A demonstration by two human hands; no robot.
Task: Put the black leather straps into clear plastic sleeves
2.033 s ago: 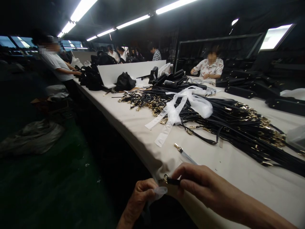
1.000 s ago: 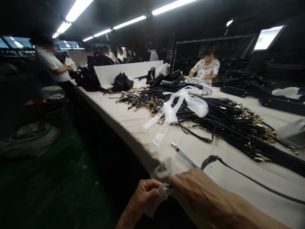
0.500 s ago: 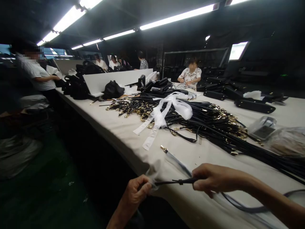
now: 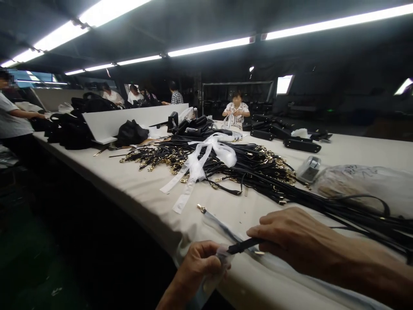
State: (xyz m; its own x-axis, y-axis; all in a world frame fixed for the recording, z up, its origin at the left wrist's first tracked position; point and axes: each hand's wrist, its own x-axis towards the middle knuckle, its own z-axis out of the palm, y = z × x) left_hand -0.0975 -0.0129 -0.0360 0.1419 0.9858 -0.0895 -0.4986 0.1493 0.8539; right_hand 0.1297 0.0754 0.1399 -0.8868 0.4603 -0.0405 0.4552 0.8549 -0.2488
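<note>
My left hand (image 4: 201, 262) pinches a clear plastic sleeve (image 4: 222, 253) at the front edge of the table. From the right, my right hand (image 4: 284, 234) grips a black strap (image 4: 243, 245), whose end reaches the sleeve's mouth. How far the strap goes inside is hidden by my fingers. Just beyond my hands lies another strap in a clear sleeve (image 4: 221, 226), with a gold clasp (image 4: 201, 208) at its far end. Farther back is a heap of black straps (image 4: 251, 157) with gold clasps, and strips of white plastic (image 4: 196, 165) rest across it.
At the right stand a clear plastic box (image 4: 309, 170) and a large clear bag (image 4: 364, 183). Black bag pieces (image 4: 301, 145) and a white divider board (image 4: 138, 116) are farther back on the cloth-covered table (image 4: 129, 178). Several people work around it, one person (image 4: 237, 112) at the far side.
My right hand has brought the strap's end up to the sleeve in my left hand, shortening the gap between my hands. The view has turned right. The far person's hands have risen with pale strips.
</note>
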